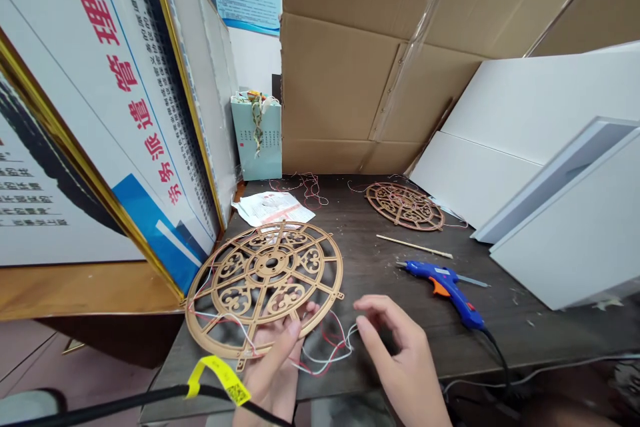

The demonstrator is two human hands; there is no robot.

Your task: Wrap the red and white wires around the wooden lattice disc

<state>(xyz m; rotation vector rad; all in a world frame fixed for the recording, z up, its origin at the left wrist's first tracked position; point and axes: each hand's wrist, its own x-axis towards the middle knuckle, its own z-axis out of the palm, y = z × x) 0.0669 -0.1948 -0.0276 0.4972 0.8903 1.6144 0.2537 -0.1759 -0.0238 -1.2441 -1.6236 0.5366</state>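
My left hand grips the lower right rim of a round wooden openwork disc, thumb on top and fingers beneath. The disc is tilted above the table, with scrollwork panels and small tabs on its edge. Thin red and white wires run across its left side and hang in a loop at its lower right. Just right of that loop is my right hand, thumb and index finger curved with a gap between them. The white wire comes close to its thumb tip; whether they touch I cannot tell.
A second wooden disc lies at the back. A thin wooden stick and a blue glue gun lie to the right. White panels, cardboard and framed boards surround the table. A black cable crosses the front.
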